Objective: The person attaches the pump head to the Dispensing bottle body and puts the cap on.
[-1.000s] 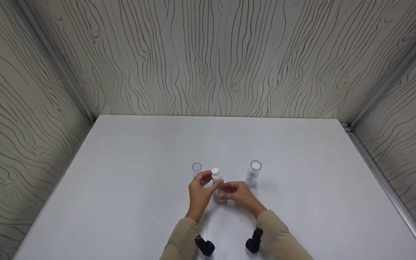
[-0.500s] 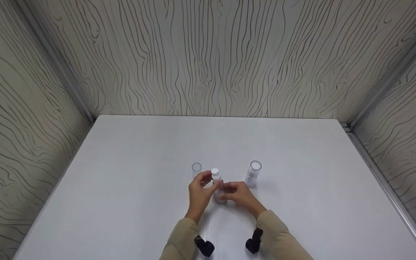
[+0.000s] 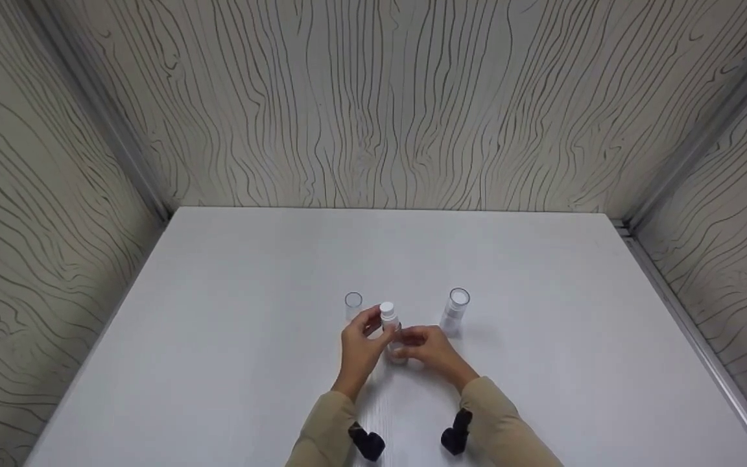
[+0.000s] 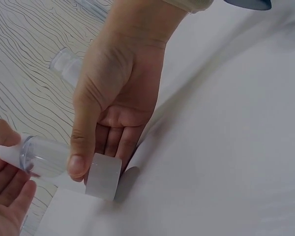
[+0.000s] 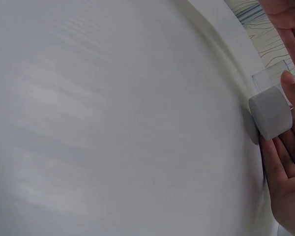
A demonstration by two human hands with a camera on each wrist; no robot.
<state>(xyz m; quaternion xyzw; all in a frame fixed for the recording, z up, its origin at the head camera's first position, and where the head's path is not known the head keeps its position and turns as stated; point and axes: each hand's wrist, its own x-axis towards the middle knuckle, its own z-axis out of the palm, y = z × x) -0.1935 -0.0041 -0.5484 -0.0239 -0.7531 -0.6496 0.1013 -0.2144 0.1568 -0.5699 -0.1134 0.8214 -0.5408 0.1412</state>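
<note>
My left hand (image 3: 360, 344) grips a small white bottle (image 3: 387, 311) with a white cap, held upright, thumb in front. Beneath it my right hand (image 3: 435, 350) pinches a clear tube (image 4: 49, 157) between thumb and fingers. The bottle's lower part meets the tube's open rim; how deep it sits inside I cannot tell. A whitish end piece (image 5: 270, 113) forms the tube's bottom, beside my right fingers. In the left wrist view, my left hand (image 4: 5, 196) holds the bottle's white upper part.
Behind my left hand stands another clear tube (image 3: 353, 301), partly hidden. To the right, a clear tube (image 3: 455, 312) with a white thing inside stands upright. Patterned walls (image 3: 373, 104) enclose the white table (image 3: 231, 311) at the back and sides.
My left hand has shifted very slightly to the right on the bottle. My right hand and the two standing tubes have stayed in place.
</note>
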